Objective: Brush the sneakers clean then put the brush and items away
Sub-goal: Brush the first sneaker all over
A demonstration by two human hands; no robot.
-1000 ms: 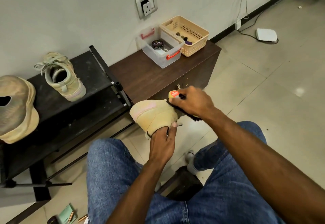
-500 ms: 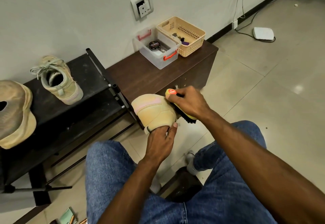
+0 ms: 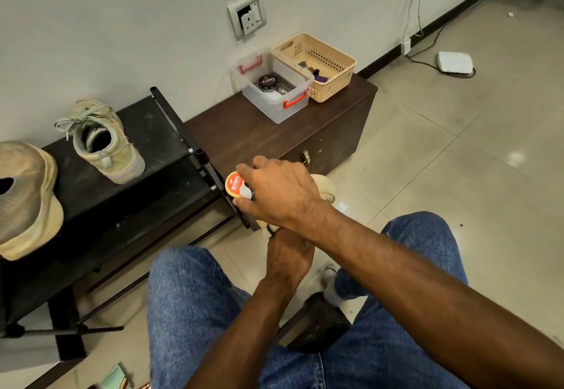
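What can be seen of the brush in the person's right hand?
Only the brush's rounded end shows: yellow, with a red and white label reading KIWI. The right hand grips it from above, covering the rest, so no bristles show now. It is held over the tan sneaker, beside the black rack's post.

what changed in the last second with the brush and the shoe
The right hand, still gripping the brush, swept left across the sneaker and now covers most of it. The left hand still holds the sneaker from below. The other sneaker on the rack and the clear box stayed put.
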